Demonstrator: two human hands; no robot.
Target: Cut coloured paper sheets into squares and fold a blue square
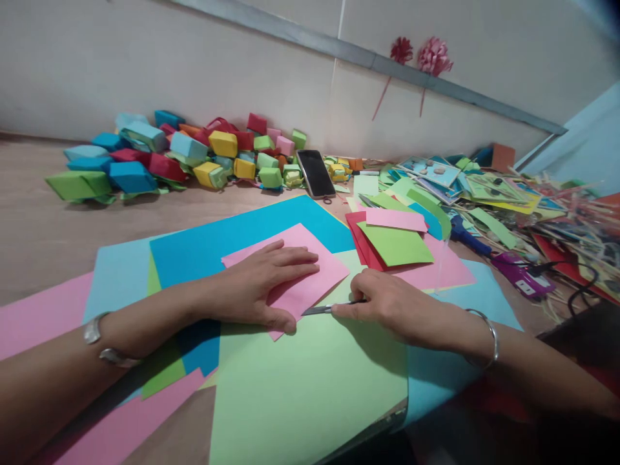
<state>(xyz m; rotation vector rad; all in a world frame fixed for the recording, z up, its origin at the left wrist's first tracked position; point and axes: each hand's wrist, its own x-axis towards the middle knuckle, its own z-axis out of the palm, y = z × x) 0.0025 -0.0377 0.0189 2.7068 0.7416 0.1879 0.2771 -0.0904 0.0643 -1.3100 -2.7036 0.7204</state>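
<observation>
A folded pink paper (310, 284) lies over blue and light green sheets in the middle of the table. My left hand (266, 281) is spread flat on it, fingers apart, thumb near its lower corner. My right hand (375, 300) is closed around the handle of a pair of scissors (317, 310), whose blades point left and touch the lower right edge of the pink paper. Beneath both hands is a large light green sheet (310, 387). Just beyond my right hand lies a folded green paper (400, 244) on red paper (361, 242).
Folded paper blocks (130, 175) in many colours are piled at the back left, beside a phone (316, 173). Cards and sticks (498, 187) clutter the right, with a blue glue gun (467, 237) and a purple device (523, 274). Two paper flowers (434, 57) are at the wall.
</observation>
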